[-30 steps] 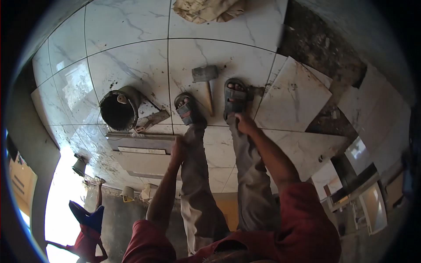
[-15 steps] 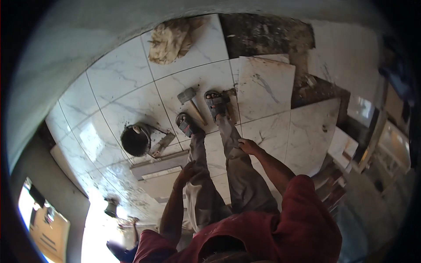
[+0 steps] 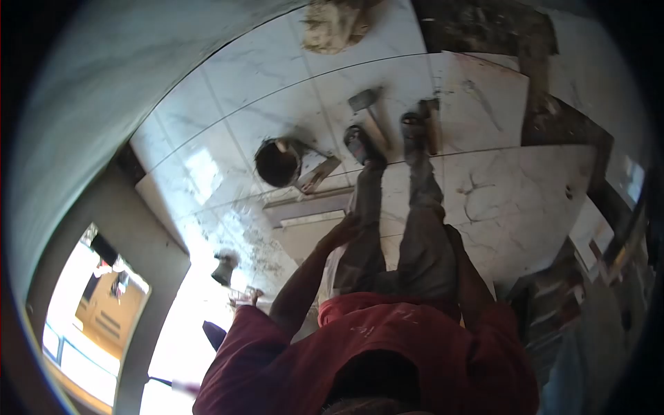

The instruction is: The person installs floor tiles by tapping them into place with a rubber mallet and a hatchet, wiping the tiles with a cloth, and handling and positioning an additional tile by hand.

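My left hand (image 3: 342,229) touches the outer side of my left trouser leg (image 3: 368,200) near the knee; its fingers are too blurred to read. Against my right trouser leg (image 3: 422,242) lies my right hand (image 3: 440,213), dark and mostly hidden. A hammer (image 3: 362,101) with a blocky head rests on the tiles by my sandals (image 3: 360,144). Another long-handled tool (image 3: 431,114) lies partly hidden beside my right foot. To the left stands a dark bucket (image 3: 271,166), with a trowel-like flat tool (image 3: 319,174) next to it.
Marbled floor tiles (image 3: 270,90) run along a wall (image 3: 131,62). Loose tiles (image 3: 482,104) lie at right, near bare dark ground (image 3: 484,24). A crumpled sack (image 3: 332,28) sits ahead. Another person's hand (image 3: 250,297) shows at lower left, near a dark container (image 3: 223,268).
The view has swung, so floor things appear farther right and higher. My torso leans farther forward over my legs. The right hand, plainer before, is now mostly hidden at the leg's outer side.
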Demonstrator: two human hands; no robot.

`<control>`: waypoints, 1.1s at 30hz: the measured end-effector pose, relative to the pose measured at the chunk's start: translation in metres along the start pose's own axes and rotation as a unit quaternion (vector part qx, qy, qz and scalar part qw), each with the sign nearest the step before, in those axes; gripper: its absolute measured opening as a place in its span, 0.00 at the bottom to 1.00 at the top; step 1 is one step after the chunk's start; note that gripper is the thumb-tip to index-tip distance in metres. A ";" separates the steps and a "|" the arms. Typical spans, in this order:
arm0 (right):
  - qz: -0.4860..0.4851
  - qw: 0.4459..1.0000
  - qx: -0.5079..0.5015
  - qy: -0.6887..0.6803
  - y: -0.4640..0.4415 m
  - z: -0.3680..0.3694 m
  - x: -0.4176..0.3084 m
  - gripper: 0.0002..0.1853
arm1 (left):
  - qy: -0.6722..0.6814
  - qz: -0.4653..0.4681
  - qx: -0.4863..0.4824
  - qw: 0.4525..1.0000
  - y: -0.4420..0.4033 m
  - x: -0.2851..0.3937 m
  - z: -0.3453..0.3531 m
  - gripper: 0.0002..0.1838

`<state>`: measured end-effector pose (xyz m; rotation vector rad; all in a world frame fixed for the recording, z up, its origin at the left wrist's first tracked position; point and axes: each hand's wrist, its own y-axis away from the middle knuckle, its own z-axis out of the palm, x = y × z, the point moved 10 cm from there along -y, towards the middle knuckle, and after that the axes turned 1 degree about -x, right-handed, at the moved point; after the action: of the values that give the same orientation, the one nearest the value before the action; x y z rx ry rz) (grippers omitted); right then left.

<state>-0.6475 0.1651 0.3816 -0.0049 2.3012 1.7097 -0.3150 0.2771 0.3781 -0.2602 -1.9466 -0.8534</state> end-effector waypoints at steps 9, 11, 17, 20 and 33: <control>-0.008 0.999 0.008 -0.036 0.017 -0.052 0.006 0.20 | 0.213 -0.178 0.130 0.952 -0.003 0.004 0.007 0.23; -0.003 0.997 0.011 -0.077 0.013 -0.060 0.029 0.20 | 0.239 -0.206 0.063 0.947 -0.016 0.049 -0.027 0.28; -0.035 0.998 0.023 -0.053 -0.018 -0.119 0.050 0.20 | 0.644 -0.322 0.286 0.632 0.033 0.071 0.050 0.30; -0.028 0.985 0.046 -0.163 -0.024 -0.179 0.053 0.21 | 0.658 -0.285 0.304 0.627 0.033 0.093 0.100 0.29; 0.089 0.976 -0.006 -0.198 0.021 -0.192 0.223 0.18 | 0.403 -0.348 0.334 0.778 -0.061 0.158 0.046 0.25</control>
<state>-0.9074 0.0269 0.4028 0.5078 2.0438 1.6264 -0.4590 0.2369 0.4692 1.1451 -1.3418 -0.4964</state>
